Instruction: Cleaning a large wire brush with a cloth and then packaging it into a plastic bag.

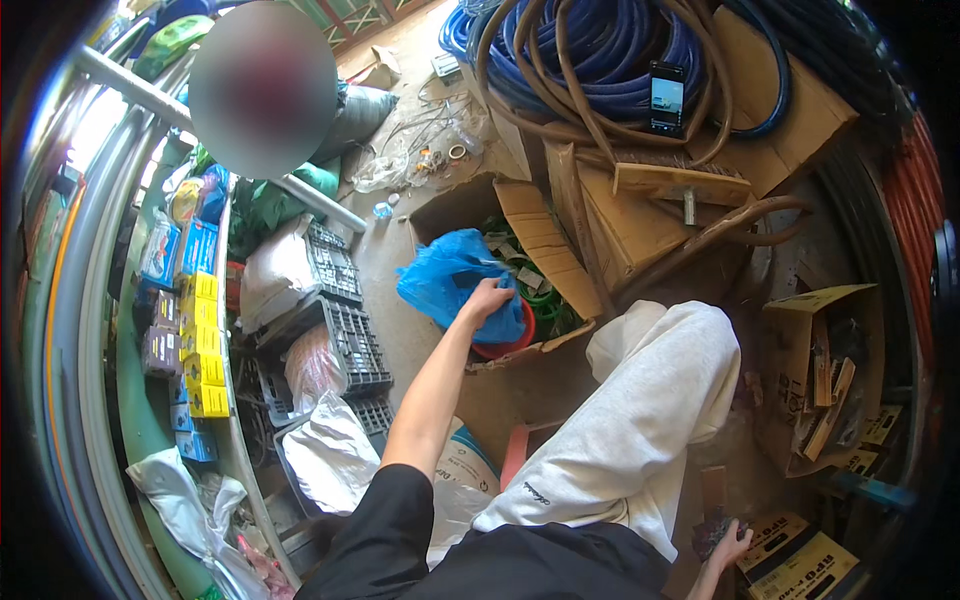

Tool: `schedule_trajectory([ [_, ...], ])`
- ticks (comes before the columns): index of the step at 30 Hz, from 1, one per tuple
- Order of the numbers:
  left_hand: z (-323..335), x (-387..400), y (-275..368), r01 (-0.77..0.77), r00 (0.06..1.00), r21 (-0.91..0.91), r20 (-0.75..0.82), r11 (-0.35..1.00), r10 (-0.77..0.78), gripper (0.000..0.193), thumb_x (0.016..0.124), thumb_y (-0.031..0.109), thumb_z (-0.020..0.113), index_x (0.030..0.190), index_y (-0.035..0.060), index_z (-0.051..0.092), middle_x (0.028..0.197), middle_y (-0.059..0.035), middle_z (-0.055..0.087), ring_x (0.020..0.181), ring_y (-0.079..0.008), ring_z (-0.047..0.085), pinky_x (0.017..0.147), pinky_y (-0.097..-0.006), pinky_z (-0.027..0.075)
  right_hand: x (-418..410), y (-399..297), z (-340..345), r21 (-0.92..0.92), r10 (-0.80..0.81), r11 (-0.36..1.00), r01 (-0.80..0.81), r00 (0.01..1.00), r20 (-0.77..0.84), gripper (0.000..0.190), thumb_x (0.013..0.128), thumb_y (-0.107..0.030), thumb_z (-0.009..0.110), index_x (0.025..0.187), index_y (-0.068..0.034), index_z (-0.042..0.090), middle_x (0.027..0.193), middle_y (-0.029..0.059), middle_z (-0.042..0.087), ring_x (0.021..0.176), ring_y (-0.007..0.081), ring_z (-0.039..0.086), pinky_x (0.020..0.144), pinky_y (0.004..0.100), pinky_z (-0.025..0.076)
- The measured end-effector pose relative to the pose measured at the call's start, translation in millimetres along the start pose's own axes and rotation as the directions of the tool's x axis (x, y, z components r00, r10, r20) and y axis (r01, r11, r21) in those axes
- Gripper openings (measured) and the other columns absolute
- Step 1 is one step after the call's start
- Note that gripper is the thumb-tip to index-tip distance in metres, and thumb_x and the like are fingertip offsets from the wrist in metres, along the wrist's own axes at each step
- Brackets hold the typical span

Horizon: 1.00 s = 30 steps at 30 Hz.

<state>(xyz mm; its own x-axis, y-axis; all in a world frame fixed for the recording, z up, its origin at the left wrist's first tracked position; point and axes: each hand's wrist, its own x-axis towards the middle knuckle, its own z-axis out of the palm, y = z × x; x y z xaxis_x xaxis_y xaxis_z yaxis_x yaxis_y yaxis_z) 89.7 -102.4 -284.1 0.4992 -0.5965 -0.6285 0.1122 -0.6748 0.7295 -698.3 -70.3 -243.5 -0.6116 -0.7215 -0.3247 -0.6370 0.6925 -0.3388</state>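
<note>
My left hand (pixel 489 297) grips the edge of a crumpled blue plastic bag (pixel 442 274), which hangs over a red tub (pixel 504 346). The tub sits inside an open cardboard box (pixel 459 204) in front of me. Green netting or cord with pale tags (pixel 534 279) lies in the same box. Low at my right side, my right hand (pixel 729 546) is closed around a dark clump of small pieces (pixel 709 534); I cannot tell what they are.
Blue hose coils (pixel 585 52) and a lit phone (pixel 667 97) rest on cardboard boxes. A wooden brush head (pixel 682 184) lies nearby. Black crates (pixel 352 345) and a shelf with small yellow boxes (pixel 204 345) line the left. Another person (pixel 262 90) is ahead, at upper left.
</note>
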Motion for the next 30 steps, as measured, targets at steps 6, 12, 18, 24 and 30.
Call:
schedule_trajectory([
  [6, -27.4, -72.2, 108.2, -0.758, 0.623, -0.025, -0.326, 0.652, 0.711, 0.022, 0.096, 0.011, 0.059, 0.111, 0.0006, 0.071, 0.102, -0.0026, 0.068, 0.092, -0.0148, 0.060, 0.084, -0.0308, 0.049, -8.3, 23.5, 12.2, 0.143, -0.156, 0.975, 0.171, 0.981, -0.112, 0.032, 0.095, -0.027, 0.071, 0.103, 0.002, 0.060, 0.095, 0.0140, 0.067, 0.086, 0.0278, 0.060, 0.084, 0.0413, 0.048],
  [12, -35.8, -152.6, 137.1, -0.534, 0.846, -0.116, -0.080, 0.838, 0.528, 0.025, 0.096, 0.020, 0.058, 0.109, 0.0014, 0.068, 0.096, -0.0012, 0.066, 0.092, -0.0091, 0.060, 0.084, -0.0257, 0.049, -14.8, 3.6, 20.2, 0.061, -0.190, 0.978, 0.198, 0.975, -0.117, 0.034, 0.095, -0.031, 0.071, 0.105, 0.000, 0.060, 0.095, 0.0153, 0.069, 0.087, 0.0311, 0.064, 0.083, 0.0428, 0.049],
  [18, -56.8, -185.9, 142.6, -0.508, 0.841, -0.391, -0.031, 0.768, 0.541, 0.022, 0.102, 0.024, 0.059, 0.107, 0.0037, 0.066, 0.083, -0.0020, 0.066, 0.069, -0.0099, 0.058, 0.061, -0.0245, 0.042, -9.4, -0.1, 23.3, 0.141, -0.286, 0.937, 0.320, 0.933, -0.219, 0.031, 0.096, -0.027, 0.070, 0.097, -0.001, 0.053, 0.085, 0.0135, 0.060, 0.079, 0.0291, 0.056, 0.077, 0.0431, 0.047],
  [24, -37.2, -225.7, 166.5, -0.546, 0.834, -0.166, -0.006, 0.821, 0.552, 0.022, 0.106, 0.022, 0.064, 0.108, 0.0008, 0.071, 0.077, 0.0040, 0.058, 0.069, -0.0032, 0.048, 0.062, -0.0215, 0.036, 3.6, 34.4, 35.5, 0.109, -0.241, 0.959, 0.262, 0.955, -0.175, 0.035, 0.095, -0.031, 0.070, 0.104, 0.001, 0.058, 0.094, 0.0175, 0.066, 0.087, 0.0374, 0.061, 0.082, 0.0462, 0.047],
  [30, -30.0, -240.8, 167.1, -0.504, 0.862, -0.095, 0.015, 0.859, 0.507, 0.026, 0.107, 0.024, 0.061, 0.113, 0.0003, 0.070, 0.084, 0.0028, 0.062, 0.077, -0.0046, 0.054, 0.068, -0.0206, 0.043, -1.8, 36.2, 51.3, 0.129, -0.192, 0.969, 0.212, 0.969, -0.155, 0.036, 0.095, -0.031, 0.071, 0.107, 0.001, 0.060, 0.097, 0.0179, 0.067, 0.090, 0.0346, 0.062, 0.085, 0.0452, 0.048],
])
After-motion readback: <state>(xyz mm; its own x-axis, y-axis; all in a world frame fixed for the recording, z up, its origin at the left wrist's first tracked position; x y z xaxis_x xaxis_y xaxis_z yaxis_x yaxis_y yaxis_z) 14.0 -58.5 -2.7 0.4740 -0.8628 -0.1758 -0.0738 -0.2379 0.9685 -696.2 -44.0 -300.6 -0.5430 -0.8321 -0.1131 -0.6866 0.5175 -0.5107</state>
